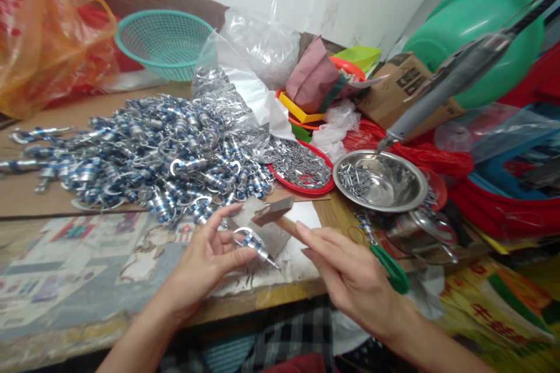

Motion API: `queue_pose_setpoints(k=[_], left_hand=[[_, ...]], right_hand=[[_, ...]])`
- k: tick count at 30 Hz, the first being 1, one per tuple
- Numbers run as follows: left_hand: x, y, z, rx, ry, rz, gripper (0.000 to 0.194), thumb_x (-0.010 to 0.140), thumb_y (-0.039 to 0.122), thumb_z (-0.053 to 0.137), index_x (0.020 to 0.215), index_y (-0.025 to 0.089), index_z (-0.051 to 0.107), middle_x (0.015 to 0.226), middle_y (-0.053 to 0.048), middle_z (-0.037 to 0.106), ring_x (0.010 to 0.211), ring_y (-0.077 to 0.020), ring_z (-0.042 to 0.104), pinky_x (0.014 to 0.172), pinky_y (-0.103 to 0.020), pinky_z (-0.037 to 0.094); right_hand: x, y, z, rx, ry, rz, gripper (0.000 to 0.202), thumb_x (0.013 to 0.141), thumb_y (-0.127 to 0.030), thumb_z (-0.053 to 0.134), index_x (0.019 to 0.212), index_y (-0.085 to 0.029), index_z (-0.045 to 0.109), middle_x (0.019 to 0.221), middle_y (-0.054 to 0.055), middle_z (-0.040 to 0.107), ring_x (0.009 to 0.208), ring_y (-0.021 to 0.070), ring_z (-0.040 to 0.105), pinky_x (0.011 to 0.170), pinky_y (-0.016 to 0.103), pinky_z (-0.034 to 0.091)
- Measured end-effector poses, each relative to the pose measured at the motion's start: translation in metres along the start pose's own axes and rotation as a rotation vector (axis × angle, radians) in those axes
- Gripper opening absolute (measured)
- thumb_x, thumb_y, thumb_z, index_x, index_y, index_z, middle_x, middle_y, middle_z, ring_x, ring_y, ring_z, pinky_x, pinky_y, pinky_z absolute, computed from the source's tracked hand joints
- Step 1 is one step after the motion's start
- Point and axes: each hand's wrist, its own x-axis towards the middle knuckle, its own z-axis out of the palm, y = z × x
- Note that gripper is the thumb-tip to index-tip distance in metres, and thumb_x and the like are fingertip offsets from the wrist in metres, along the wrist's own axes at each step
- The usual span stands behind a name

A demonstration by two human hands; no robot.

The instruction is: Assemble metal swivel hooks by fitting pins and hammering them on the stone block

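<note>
Blue-and-silver metal fitting [252, 240], pinched in the left hand [212, 256] at the grey block [245, 211], near the front edge of the counter [282, 297]; the right hand [354, 268] grips the hammer [280, 215]. Good practice, presumably: steady the fitting, fingertips clear of the hammer.

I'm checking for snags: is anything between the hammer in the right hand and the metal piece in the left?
Nothing visible stands between the hammer in the right hand and the metal piece. The left hand holds the piece from its left side; the heap of parts lies farther back.
</note>
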Motion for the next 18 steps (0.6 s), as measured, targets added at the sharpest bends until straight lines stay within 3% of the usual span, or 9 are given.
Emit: queue_pose_setpoints(k=[3, 8, 12, 14, 16, 18], left_hand=[[0.000, 0.000, -0.001, -0.014, -0.010, -0.004, 0.076, 0.061, 0.020, 0.076, 0.126, 0.021, 0.035, 0.076, -0.001, 0.068, 0.068, -0.0168, 0.065, 0.064, -0.027, 0.050], [0.001, 0.000, -0.002, -0.005, -0.006, 0.000, 0.075, 0.062, 0.021, 0.076, 0.126, 0.022, 0.036, 0.074, 0.000, 0.066, 0.069, -0.0179, 0.065, 0.066, -0.030, 0.050], [0.000, -0.001, 0.005, 0.008, 0.011, -0.006, 0.075, 0.062, 0.021, 0.076, 0.125, 0.022, 0.037, 0.072, 0.001, 0.066, 0.067, -0.0168, 0.064, 0.064, -0.029, 0.050], [-0.004, 0.002, 0.003, 0.014, 0.031, 0.005, 0.074, 0.061, 0.022, 0.076, 0.125, 0.020, 0.038, 0.070, 0.002, 0.065, 0.065, -0.0158, 0.064, 0.061, -0.027, 0.050], [-0.012, 0.008, -0.010, 0.036, 0.100, 0.063, 0.072, 0.062, 0.025, 0.075, 0.125, 0.020, 0.041, 0.067, 0.003, 0.065, 0.062, -0.0149, 0.063, 0.057, -0.024, 0.049], [-0.026, 0.016, -0.038, 0.121, 0.289, 0.155, 0.066, 0.064, 0.029, 0.072, 0.124, 0.023, 0.044, 0.066, 0.003, 0.065, 0.062, -0.0147, 0.064, 0.056, -0.023, 0.050]], right_hand=[[-0.005, 0.002, 0.000, 0.013, -0.089, 0.070, 0.050, 0.086, -0.006, 0.040, 0.133, -0.023, 0.044, 0.095, 0.006, 0.066, 0.080, 0.0151, 0.063, 0.073, 0.026, 0.054], [-0.007, 0.002, 0.003, 0.032, 0.109, 0.017, 0.051, 0.085, -0.004, 0.043, 0.133, -0.024, 0.043, 0.105, 0.007, 0.063, 0.092, 0.0162, 0.061, 0.079, 0.028, 0.052], [-0.003, 0.003, 0.010, 0.018, -0.080, 0.057, 0.047, 0.087, -0.009, 0.041, 0.131, -0.024, 0.046, 0.091, 0.006, 0.065, 0.079, 0.0153, 0.063, 0.070, 0.027, 0.054], [0.000, 0.014, 0.012, 0.060, 0.015, 0.137, 0.041, 0.088, -0.016, 0.045, 0.128, -0.024, 0.050, 0.100, 0.007, 0.066, 0.088, 0.0170, 0.064, 0.077, 0.030, 0.053], [0.003, 0.034, 0.012, 0.066, 0.109, 0.282, 0.039, 0.086, -0.024, 0.050, 0.125, -0.022, 0.053, 0.113, 0.009, 0.064, 0.100, 0.0209, 0.062, 0.086, 0.035, 0.050], [0.004, 0.061, 0.012, 0.031, 0.095, 0.445, 0.042, 0.083, -0.031, 0.052, 0.124, -0.019, 0.055, 0.116, 0.010, 0.063, 0.104, 0.0250, 0.060, 0.089, 0.040, 0.048]])
